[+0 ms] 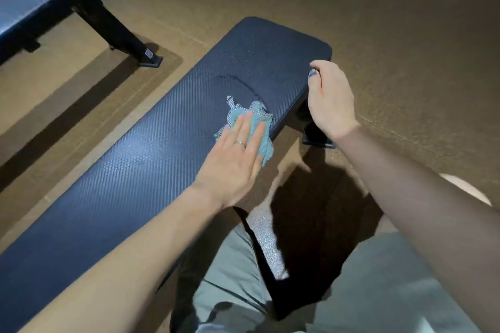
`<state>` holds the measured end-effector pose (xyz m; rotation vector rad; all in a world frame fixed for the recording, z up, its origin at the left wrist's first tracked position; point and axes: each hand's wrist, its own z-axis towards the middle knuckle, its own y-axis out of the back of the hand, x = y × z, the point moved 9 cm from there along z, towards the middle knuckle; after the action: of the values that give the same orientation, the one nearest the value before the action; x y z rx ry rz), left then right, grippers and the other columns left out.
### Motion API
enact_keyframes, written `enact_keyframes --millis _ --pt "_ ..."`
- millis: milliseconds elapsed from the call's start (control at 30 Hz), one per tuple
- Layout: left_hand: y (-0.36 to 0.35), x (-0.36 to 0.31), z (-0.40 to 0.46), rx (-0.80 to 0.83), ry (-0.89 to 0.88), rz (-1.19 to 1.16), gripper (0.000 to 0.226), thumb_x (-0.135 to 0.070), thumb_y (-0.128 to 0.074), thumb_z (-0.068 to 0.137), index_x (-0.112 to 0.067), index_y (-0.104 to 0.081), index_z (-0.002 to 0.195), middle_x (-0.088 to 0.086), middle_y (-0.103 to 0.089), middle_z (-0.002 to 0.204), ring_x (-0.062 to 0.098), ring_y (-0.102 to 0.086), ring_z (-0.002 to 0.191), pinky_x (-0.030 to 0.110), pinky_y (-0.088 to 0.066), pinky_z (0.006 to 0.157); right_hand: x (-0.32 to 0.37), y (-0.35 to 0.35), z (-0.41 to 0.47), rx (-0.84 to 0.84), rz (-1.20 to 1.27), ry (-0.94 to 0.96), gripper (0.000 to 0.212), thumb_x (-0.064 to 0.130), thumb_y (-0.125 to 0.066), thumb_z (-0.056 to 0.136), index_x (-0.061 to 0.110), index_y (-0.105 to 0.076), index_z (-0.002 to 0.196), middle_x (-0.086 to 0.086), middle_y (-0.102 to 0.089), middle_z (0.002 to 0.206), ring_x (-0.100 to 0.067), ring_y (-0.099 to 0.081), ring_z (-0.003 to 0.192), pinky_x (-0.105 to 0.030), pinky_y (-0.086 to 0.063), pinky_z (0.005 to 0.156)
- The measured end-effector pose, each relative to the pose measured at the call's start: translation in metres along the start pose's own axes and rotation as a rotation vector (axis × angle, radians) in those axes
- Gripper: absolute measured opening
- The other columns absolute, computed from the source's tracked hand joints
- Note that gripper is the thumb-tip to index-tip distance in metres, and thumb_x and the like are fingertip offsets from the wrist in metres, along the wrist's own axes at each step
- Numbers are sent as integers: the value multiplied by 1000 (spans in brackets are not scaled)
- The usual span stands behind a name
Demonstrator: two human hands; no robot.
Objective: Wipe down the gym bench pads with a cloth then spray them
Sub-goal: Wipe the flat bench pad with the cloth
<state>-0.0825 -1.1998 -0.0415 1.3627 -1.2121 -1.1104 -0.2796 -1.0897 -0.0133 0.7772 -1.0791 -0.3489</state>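
Fingers (253, 131) of the left hand (232, 159) lie flat and nearly straight, pressed down on a crumpled teal cloth (254, 121) rather than curled around it, a thin ring (240, 143) showing on one finger. The cloth bunches out ahead of the fingertips and spills over the near edge of the bench pad (151, 143), a long dark cushion with a woven, carbon-fibre-like texture that runs diagonally from lower left to upper right. Just beyond the cloth, a curved wet streak (238, 82) and fine droplets mark the pad's surface toward its rounded far end. The right hand (330, 97) is at that end's near corner, fingers bent loosely and apart, their tips touching or just over the pad's edge; whether they actually grip it cannot be told, and nothing else is held. One nail (313, 73) carries dark blue polish. Below that hand, a black bench foot (318, 140) rests on the brown gym floor (405, 21). Both bare forearms reach in from the bottom of the frame over grey-green trousers (232, 278), and the person's shadow falls on the floor between the arms. A second dark bench (40, 0), blurred, stands well apart at upper left, its angled black leg (113, 27) ending in a foot on the floor.
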Motion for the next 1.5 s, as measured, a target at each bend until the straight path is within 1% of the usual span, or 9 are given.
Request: enact_keyframes --millis 133,267,333,467,633,800,967,1367,1500 --pt "-3 -2 -34 -101 27 106 61 -29 -33 109 -2 -19 162 26 -15 167 39 -16 156 54 -26 124 -6 -17 24 73 -87 56 43 29 -34 110 16 -49 147 -4 -50 152 -21 -43 142 -34 -28 120" --pt "-8 -5 -26 -84 107 170 67 -18 -44 106 -1 -12 162 26 -10 168 39 -11 157 54 -28 123 -20 -40 52 178 -205 95 50 32 -27 111 18 -32 158 -2 -27 166 -20 -18 155 -39 -12 128" --pt "-7 -9 -7 -74 136 197 76 -10 -51 101 -1 -6 162 27 -7 168 39 -7 157 52 -25 124 -28 -44 65 197 -198 104 51 31 -25 110 15 -28 159 -2 -22 168 -19 -14 156 -40 -9 128" --pt "-4 -21 37 -64 143 234 73 -3 -35 101 -1 6 161 28 1 168 39 0 157 48 -13 128 -39 -41 80 77 -83 187 52 27 -32 106 5 -40 153 -11 -36 161 -29 -27 152 -48 -20 125" --pt "7 -29 99 -74 177 196 62 -14 -8 101 -2 2 162 26 -1 168 39 -2 158 47 -10 127 -42 -39 78 -75 55 279 46 15 -41 102 -6 -52 141 -21 -52 147 -41 -44 140 -49 -36 117" --pt "11 -32 116 -168 196 135 59 -26 -32 110 -4 -15 162 23 -14 168 36 -15 157 47 -18 126 -42 -40 80 -62 72 309 46 11 -38 102 -7 -50 142 -21 -52 147 -40 -43 139 -45 -33 119" --pt "9 -30 96 -173 160 99 59 -27 -36 108 -5 -22 161 24 -20 166 36 -23 155 49 -30 123 -40 -40 80 -12 35 287 50 16 -31 102 -4 -47 145 -19 -48 151 -35 -38 143 -38 -26 124" --pt "8 -30 110 -108 133 68 61 -20 -41 103 0 -26 159 27 -20 165 41 -22 154 54 -32 120 -41 -43 78 -31 -38 244 49 17 -28 106 3 -43 150 -12 -41 158 -29 -30 150 -38 -20 126" --pt "9 -30 134 -112 97 11 60 -28 -33 107 -2 -25 160 25 -17 167 38 -18 156 50 -23 126 -44 -46 80 -32 8 248 51 17 -29 104 1 -43 150 -14 -41 158 -30 -32 149 -43 -25 124"
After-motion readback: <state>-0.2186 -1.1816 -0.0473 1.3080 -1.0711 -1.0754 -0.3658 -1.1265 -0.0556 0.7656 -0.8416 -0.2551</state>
